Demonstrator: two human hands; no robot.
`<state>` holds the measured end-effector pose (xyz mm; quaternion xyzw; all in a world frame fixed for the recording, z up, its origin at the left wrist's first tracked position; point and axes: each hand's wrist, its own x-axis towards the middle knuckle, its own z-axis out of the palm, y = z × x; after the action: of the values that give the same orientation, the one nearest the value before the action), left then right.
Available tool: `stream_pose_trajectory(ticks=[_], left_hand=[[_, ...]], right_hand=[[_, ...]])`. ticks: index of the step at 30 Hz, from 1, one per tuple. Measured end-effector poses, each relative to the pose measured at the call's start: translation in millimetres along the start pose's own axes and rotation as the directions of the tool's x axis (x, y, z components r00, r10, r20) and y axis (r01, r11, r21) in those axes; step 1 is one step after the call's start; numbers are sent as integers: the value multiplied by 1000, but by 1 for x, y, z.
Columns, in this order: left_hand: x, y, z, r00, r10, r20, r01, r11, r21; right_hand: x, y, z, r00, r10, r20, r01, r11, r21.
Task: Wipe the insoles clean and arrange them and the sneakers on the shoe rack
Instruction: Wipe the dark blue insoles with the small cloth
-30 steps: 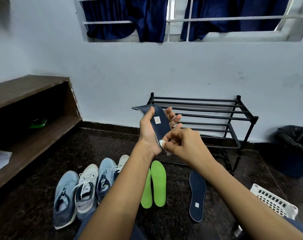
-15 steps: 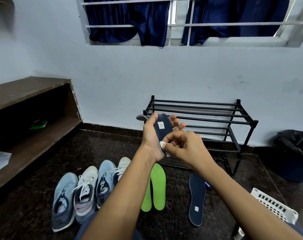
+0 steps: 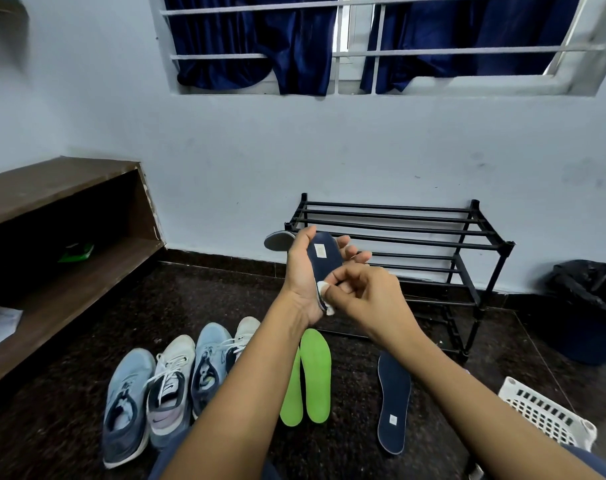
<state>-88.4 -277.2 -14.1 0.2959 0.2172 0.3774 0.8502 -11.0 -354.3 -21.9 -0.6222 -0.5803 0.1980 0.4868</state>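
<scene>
Head view: I note the black metal-bar shoe rack [image 3: 395,233] carries no sneaker or insole that I can see. Four light blue and white sneakers [image 3: 171,382], two bright green foam insoles [image 3: 313,374] and one dark navy floor insole [image 3: 393,405] lie on the floor before it. I judge the task early: wiping is in hand, arranging not begun. The left hand [image 3: 300,275] grips a dark navy held insole [image 3: 324,263] upright, thumb on one edge, fingers behind. The right hand [image 3: 367,299], fingers curled tight, pinches a small white wipe [image 3: 324,289] against its lower end.
</scene>
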Motion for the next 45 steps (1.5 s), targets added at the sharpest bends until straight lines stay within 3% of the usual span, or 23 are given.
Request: stream_pose_trajectory(ticks=[2, 4, 9, 11, 13, 15, 19, 21, 24, 26, 29, 32, 33, 35, 37, 39, 42, 45], left_hand=[[0, 5, -2, 1000, 28, 0, -28, 999, -25], [1, 6, -4, 998, 56, -3, -56, 998, -42], [3, -1, -1, 999, 51, -2, -51, 999, -14], [3, -6, 1, 1000, 25, 8, -24, 1000, -13], [1, -8, 3, 1000, 6, 30, -4, 999, -37], [-1, -6, 3, 999, -6, 52, 10, 998, -61], [-1, 5, -2, 997, 27, 75, -19, 995, -99], [0, 7, -4, 997, 44, 65, -38, 995, -93], [-1, 0, -1, 998, 31, 55, -29, 999, -43], [-2, -5, 2, 999, 14, 52, -12, 999, -30], [-3, -3, 2, 998, -7, 58, 9, 1000, -30], [-4, 6, -3, 998, 13, 59, -9, 998, -66], [-3, 7, -5, 998, 28, 54, -24, 996, -82], [-1, 9, -8, 997, 63, 33, -60, 995, -85], [-1, 6, -5, 997, 67, 27, -65, 995, -72], [-2, 1, -1, 998, 42, 36, -40, 997, -58], [-5, -5, 3, 999, -19, 48, 21, 998, -51], [-4, 2, 0, 998, -10, 60, 16, 994, -106]], right_hand=[[-1, -1, -4, 991, 37, 128, -43, 998, 47], [-2, 1, -5, 984, 42, 173, -35, 998, -43], [3, 10, 2, 996, -84, 9, 80, 903, -422], [2, 12, 4, 984, -173, -49, 129, 869, -478], [2, 11, 4, 962, -250, -110, 185, 892, -412], [0, 4, 3, 962, -226, -156, 180, 948, -264], [-2, -8, -4, 997, -41, 62, 41, 999, -4], [-1, -8, -4, 995, -28, 95, 41, 989, -139], [2, 0, 0, 993, -117, -32, 91, 894, -439], [2, 4, 4, 968, -226, -106, 154, 877, -456], [1, 1, 6, 970, -175, -171, 139, 969, -203], [-1, -7, 2, 1000, -9, 10, 9, 999, 50], [-1, -7, 0, 997, 16, 76, -19, 999, 44], [1, -5, -1, 995, 19, 100, -6, 992, -127], [3, 2, 0, 998, -67, -8, 59, 927, -370], [2, 5, 4, 975, -201, -98, 139, 887, -440], [1, 1, 9, 950, -240, -200, 185, 948, -258], [1, -9, 3, 998, -46, -49, 48, 998, 34]])
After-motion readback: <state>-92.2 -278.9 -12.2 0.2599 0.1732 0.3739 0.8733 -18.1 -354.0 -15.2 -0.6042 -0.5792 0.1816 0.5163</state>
